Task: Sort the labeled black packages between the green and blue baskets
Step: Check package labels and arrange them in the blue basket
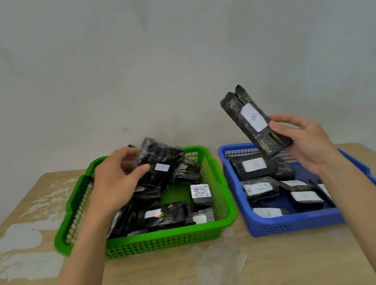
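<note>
A green basket (169,239) on the left holds several black packages with white labels, one carrying a QR-code label (201,191). Above its back half my left hand (114,180) grips a bulky black package (161,159) with a small white label. To the right stands a blue basket (293,223) with several labelled black packages lying flat. Over its far side my right hand (307,139) holds a long black package (253,119) tilted upright, its white label with a blue mark facing me.
Both baskets sit side by side on a wooden table (196,276) with worn white patches at the left. A plain grey wall (172,51) stands just behind the table. The table's front strip lies between my forearms.
</note>
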{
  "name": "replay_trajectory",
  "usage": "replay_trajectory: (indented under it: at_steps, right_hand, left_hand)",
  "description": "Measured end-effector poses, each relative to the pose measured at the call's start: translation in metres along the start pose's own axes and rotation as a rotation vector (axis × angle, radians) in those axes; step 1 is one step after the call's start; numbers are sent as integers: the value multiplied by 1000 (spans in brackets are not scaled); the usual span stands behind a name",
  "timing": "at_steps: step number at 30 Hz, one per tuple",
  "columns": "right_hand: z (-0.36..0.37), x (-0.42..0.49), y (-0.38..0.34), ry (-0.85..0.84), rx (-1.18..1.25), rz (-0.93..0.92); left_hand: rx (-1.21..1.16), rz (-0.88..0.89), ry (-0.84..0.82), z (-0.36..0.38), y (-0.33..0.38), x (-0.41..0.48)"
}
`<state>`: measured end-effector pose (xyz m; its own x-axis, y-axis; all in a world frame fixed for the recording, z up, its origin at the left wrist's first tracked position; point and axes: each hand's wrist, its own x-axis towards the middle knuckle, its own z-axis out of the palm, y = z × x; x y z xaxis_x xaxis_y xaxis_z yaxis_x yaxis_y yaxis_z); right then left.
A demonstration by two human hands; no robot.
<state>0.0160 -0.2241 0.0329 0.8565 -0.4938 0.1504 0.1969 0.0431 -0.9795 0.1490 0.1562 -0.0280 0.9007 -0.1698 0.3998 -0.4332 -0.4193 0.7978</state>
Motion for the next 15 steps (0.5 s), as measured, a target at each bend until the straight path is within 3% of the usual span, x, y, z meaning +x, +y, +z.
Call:
replay_trajectory:
  at_steps: [3,5,10,15]
  right_hand:
    - [-54,-5,-7,160,111,11]
    - [-88,-8,-11,261,62,-13]
    - [-148,-11,-10,410,-229,-70]
    - [-166,2,15,367,-775,-3]
  left_hand:
    - [-128,-11,71,17,19,-1]
    - [-249,-7,71,33,39,0]
    - [-385,-46,-84,99,86,12]
    - [-277,-50,-236,167,133,29]
